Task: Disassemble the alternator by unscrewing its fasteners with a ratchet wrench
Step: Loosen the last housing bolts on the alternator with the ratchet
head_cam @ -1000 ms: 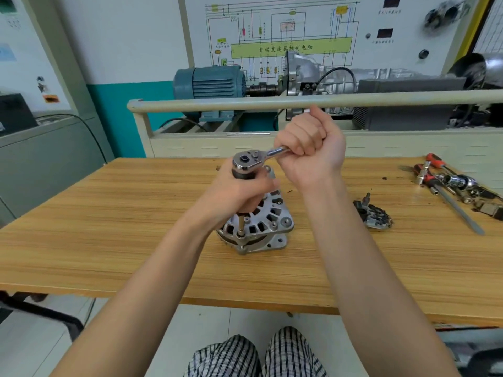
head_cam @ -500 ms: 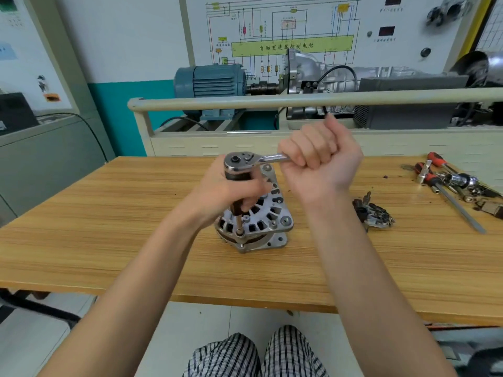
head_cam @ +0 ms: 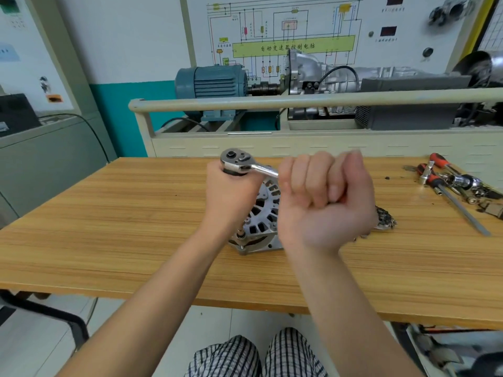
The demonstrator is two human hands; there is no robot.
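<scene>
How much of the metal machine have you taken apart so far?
Done: one small removed part already lies on the table, right of the alternator. In hand: the right hand grips the ratchet wrench handle while the left hand holds the extension under its head, seated on a fastener at the housing's edge. Left: the housing looks whole, so separating it remains.

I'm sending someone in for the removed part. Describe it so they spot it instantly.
Start at the wooden workbench and find the alternator at its middle. Just to its right, partly hidden behind the right hand, lies a small dark metal component, alone, well short of the red-handled screwdrivers.
</scene>
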